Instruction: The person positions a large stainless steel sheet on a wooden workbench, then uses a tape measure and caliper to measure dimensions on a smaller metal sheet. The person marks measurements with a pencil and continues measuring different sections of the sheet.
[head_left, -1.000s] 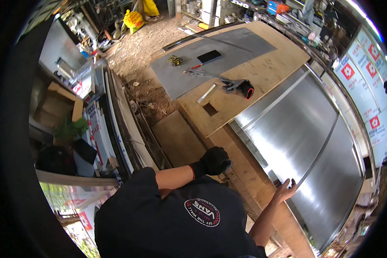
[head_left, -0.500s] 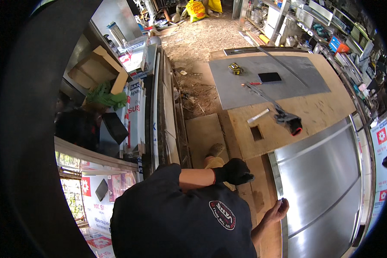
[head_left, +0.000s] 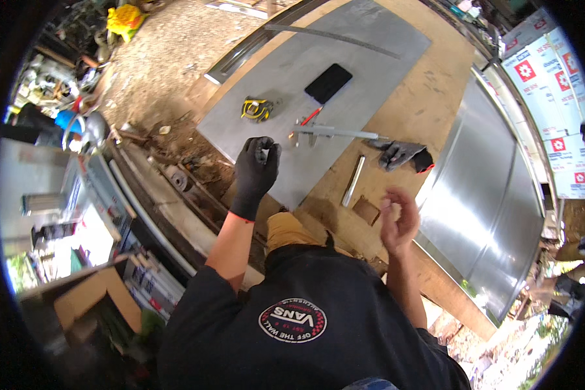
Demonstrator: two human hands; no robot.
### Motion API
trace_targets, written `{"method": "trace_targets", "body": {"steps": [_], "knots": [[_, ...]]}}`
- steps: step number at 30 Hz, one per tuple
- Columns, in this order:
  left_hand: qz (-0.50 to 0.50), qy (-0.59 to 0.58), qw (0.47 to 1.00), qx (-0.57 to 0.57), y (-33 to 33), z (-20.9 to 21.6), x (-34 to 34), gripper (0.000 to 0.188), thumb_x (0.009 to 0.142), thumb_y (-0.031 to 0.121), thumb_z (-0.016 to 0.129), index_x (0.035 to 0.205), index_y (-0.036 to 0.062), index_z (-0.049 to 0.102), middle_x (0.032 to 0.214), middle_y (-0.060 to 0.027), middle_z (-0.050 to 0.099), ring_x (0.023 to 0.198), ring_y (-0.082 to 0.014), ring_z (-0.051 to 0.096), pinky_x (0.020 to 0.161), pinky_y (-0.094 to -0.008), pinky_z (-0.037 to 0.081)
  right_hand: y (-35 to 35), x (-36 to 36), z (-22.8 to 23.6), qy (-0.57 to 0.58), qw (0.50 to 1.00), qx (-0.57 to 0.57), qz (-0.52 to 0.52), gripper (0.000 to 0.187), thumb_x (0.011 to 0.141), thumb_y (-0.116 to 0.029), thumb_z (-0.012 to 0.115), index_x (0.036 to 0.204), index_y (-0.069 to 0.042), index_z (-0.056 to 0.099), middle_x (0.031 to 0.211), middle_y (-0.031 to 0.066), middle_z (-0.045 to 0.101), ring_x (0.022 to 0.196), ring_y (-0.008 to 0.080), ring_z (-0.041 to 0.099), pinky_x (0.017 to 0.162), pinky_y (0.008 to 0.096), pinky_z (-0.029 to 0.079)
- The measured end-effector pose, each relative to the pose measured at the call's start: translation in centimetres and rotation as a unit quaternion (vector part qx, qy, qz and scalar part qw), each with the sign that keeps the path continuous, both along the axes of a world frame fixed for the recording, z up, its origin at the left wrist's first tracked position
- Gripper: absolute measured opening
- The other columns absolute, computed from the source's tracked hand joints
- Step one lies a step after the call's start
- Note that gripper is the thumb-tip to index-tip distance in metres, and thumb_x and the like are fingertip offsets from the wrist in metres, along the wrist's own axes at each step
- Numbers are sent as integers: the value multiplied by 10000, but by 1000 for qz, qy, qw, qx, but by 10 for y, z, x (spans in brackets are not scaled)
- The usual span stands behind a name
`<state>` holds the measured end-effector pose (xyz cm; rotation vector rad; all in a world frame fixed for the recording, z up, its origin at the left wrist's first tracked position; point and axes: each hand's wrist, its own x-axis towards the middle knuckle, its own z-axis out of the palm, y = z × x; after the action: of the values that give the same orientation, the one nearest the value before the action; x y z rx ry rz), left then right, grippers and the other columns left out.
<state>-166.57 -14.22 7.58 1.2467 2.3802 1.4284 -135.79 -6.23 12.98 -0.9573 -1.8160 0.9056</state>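
My left hand (head_left: 258, 170), in a black glove with a red cuff edge, is raised over the near left edge of a grey sheet (head_left: 276, 75). Its fingers curl toward the thumb, and I see nothing held in them. Bare and somewhat blurred, my right hand (head_left: 400, 220) hovers near a square cutout (head_left: 366, 211) in the wooden tabletop, fingers loosely bent and apart from the thumb. Between and beyond the hands lie a metal caliper (head_left: 341, 132), a red pencil (head_left: 312, 116), a silver-white rod (head_left: 353, 181) and a loose dark glove (head_left: 403, 156).
On the grey sheet rest a yellow-black tape measure (head_left: 257, 109), a black phone (head_left: 329, 83) and a long metal strip (head_left: 335, 40). Right of the wood is a shiny steel sheet (head_left: 481, 195). An open cardboard box (head_left: 97, 299) and stacked panels stand at the left.
My view has turned right and come closer to the table. The gloved left hand has risen from in front of my body toward the grey sheet; the right hand has moved forward over the wood.
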Motion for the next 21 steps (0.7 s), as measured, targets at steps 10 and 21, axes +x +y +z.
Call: {"method": "trace_targets", "body": {"steps": [10,21], "knots": [[-133,129,968,-168,57,-15,-36,392,830,224,655,1186,62,643,1078,-211,660,899,-413,676,744,-507,561,-30,-48,-5,-86,994,-64,-30,236,915,27,652,1149,0,648,1040,85,702,900,139,635,779,273,509],[-158,172,935,-267,73,-31,-36,250,848,268,639,1016,87,602,880,-171,696,811,-395,701,689,-545,543,-42,-61,-17,-61,993,-60,-78,245,887,-54,725,1119,-4,669,932,141,688,860,238,695,784,348,544]]}}
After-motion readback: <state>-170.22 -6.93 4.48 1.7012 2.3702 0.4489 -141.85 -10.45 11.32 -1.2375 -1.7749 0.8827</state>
